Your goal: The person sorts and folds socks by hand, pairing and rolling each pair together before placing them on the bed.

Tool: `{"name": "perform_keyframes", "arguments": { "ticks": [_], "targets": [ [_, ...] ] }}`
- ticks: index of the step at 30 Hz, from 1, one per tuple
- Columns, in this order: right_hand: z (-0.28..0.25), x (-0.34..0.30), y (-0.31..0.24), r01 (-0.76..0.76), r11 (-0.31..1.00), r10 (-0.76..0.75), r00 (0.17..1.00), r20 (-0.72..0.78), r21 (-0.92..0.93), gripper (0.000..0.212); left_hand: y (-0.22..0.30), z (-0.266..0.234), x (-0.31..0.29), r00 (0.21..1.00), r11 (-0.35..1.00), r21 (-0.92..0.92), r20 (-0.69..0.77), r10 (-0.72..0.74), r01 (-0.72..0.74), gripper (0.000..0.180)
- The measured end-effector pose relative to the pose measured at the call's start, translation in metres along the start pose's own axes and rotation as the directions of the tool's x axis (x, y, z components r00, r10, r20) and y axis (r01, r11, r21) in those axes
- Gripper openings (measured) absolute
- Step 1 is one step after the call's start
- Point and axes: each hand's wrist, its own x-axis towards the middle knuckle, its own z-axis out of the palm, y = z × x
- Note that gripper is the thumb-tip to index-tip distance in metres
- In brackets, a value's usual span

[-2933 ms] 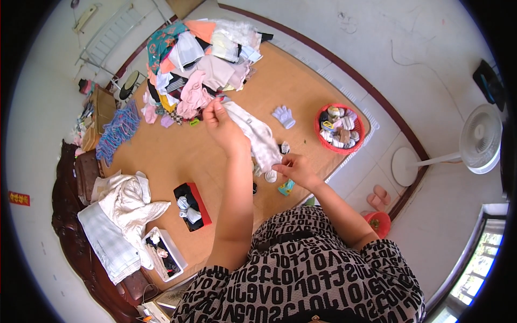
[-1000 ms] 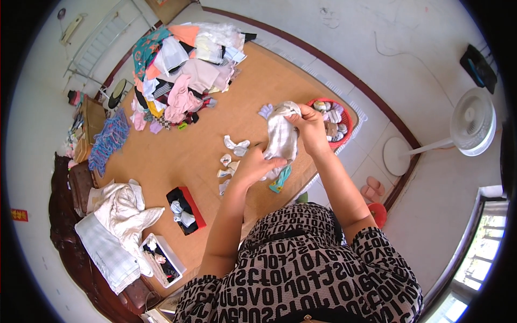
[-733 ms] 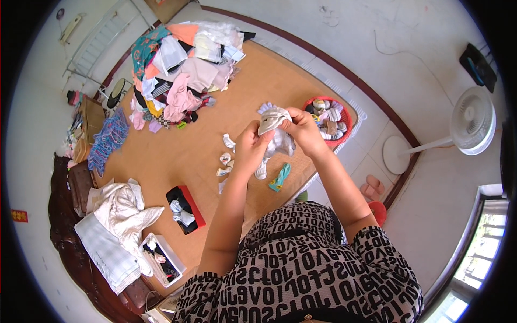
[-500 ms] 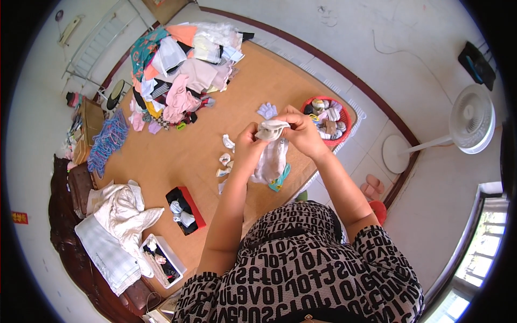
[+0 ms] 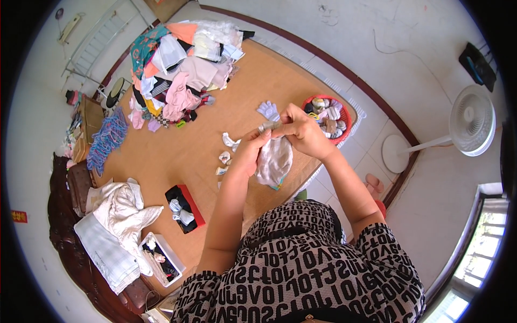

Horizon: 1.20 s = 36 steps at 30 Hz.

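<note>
Both hands are raised over the tan mat (image 5: 242,91) of the bed, close together. Between my left hand (image 5: 249,153) and my right hand (image 5: 306,134) is a pale sock (image 5: 266,126), pinched by the fingers of each and mostly hidden by them. Below it lies a crumpled whitish patterned cloth (image 5: 276,161) with a teal edge. A lavender glove (image 5: 268,110) rests just beyond my fingers. Several small white socks (image 5: 224,157) lie left of my left hand. Right of my right hand, a red basket (image 5: 349,123) holds rolled socks.
A large heap of clothes (image 5: 188,75) covers the far left of the bed. Blue hangers (image 5: 109,141) lie left of it. Nearer are a black and red box (image 5: 188,215), a white bin (image 5: 175,264) and folded bedding (image 5: 105,247). A white fan (image 5: 471,119) stands at right.
The pale sock has turned and sunk between my fingers, so less of it shows. My left hand has shifted slightly lower and my right hand has closed in over the sock.
</note>
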Motion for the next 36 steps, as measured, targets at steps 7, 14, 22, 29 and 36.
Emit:
{"name": "perform_keyframes", "arguments": {
  "ticks": [7, 14, 22, 29, 36],
  "targets": [
    [-0.005, -0.006, 0.019, -0.253, 0.778, 0.291, 0.956, 0.028, 0.575, 0.025, 0.009, 0.008, 0.002, 0.976, 0.949, 0.249, -0.048, 0.213, -0.194, 0.017],
    [0.012, -0.003, 0.022, -0.361, 0.81, 0.376, 0.924, 0.063, 0.462, 0.021, 0.007, 0.004, 0.004, 0.969, 0.955, 0.21, -0.079, 0.232, -0.211, 0.018],
    [0.006, 0.003, 0.0, -0.219, 0.97, 0.233, 0.96, -0.153, 0.104, 0.017, 0.003, 0.005, -0.001, 0.995, 0.955, 0.293, -0.06, 0.075, -0.054, 0.023],
    [0.005, 0.003, -0.001, 0.16, 0.958, -0.177, 0.983, -0.049, -0.236, 0.021, 0.011, 0.01, -0.004, 0.989, 0.991, -0.093, -0.096, -0.11, 0.101, 0.02],
    [-0.002, -0.002, 0.004, 0.16, 0.986, -0.157, 0.986, 0.059, -0.053, 0.026, 0.003, 0.0, 0.001, 0.992, 0.999, 0.034, -0.127, -0.025, 0.029, 0.022]
  ]
}}
